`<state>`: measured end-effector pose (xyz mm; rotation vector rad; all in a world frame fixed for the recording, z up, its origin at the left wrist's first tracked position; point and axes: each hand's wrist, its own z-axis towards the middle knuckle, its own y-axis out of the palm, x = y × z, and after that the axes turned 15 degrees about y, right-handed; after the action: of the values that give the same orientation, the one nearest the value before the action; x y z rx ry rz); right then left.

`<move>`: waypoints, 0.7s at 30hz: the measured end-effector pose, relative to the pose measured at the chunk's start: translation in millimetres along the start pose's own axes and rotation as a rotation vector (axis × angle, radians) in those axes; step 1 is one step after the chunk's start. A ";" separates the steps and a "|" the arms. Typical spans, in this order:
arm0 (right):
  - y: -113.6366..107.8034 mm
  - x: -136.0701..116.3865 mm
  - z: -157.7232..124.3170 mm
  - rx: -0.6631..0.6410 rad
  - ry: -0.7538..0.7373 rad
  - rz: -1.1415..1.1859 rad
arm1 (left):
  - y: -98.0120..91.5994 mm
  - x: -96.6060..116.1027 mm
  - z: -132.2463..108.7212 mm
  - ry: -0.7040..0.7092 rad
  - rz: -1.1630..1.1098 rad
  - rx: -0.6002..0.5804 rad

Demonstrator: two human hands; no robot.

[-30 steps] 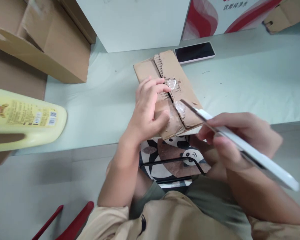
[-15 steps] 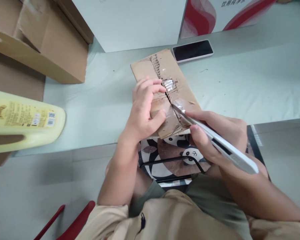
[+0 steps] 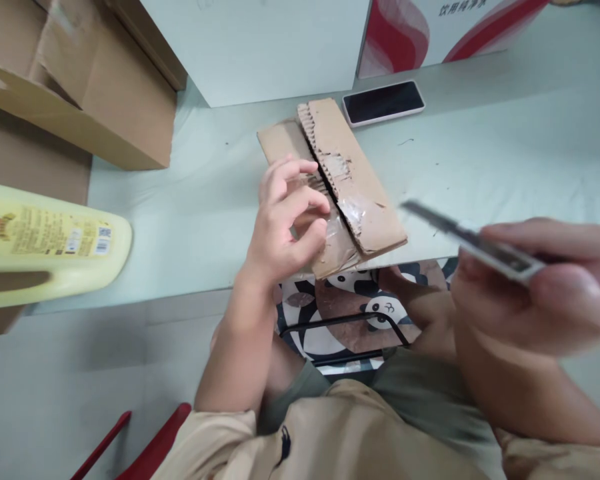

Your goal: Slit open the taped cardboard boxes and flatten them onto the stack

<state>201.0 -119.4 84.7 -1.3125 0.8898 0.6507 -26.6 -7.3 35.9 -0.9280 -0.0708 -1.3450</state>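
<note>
A flat cardboard box [image 3: 364, 183] lies on the table near its front edge. A slit runs down the middle between its two flaps, with torn corrugated edges and clear tape along it. The right flap stands a little raised. My left hand [image 3: 293, 220] rests over the left flap, fingers apart and curved, with the fingertips by the slit. Off to the right, clear of the box, my right hand [image 3: 535, 287] is closed round a utility knife [image 3: 505, 257]. Its blade is out and points left toward the box; the hand is slightly blurred.
Behind the box lies a phone [image 3: 384, 103], close to a white carton [image 3: 260, 47] and a red-and-white carton [image 3: 400, 40]. Open cardboard boxes [image 3: 125, 107] and a yellow bottle [image 3: 80, 243] occupy the left. A panda-patterned surface [image 3: 325, 320] shows below the table edge.
My right hand has drawn the knife out of the slit and away to the right. The box's right flap has lifted and the slit has widened. My left hand has shifted slightly left.
</note>
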 end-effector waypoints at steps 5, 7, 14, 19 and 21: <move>0.4 19.3 36.2 0.140 0.017 -0.041 | -1.4 -1.0 -1.2 0.065 0.023 -0.034; 3.1 35.5 52.8 0.229 0.047 -0.135 | -2.2 -3.3 -2.3 0.062 0.017 -0.042; 25.2 81.9 72.8 -0.105 0.179 -0.714 | -1.6 -2.3 -1.1 0.021 -0.023 -0.023; 29.0 71.8 70.4 -0.088 0.123 -0.644 | -4.6 0.3 1.8 0.036 -0.058 -0.039; 28.0 66.5 70.9 -0.081 0.117 -0.601 | -8.1 -9.6 -1.9 0.080 -0.084 0.055</move>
<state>225.7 -50.2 15.0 -1.6047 0.5179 0.1404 -37.0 -0.2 33.8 -0.8316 -0.0856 -1.4495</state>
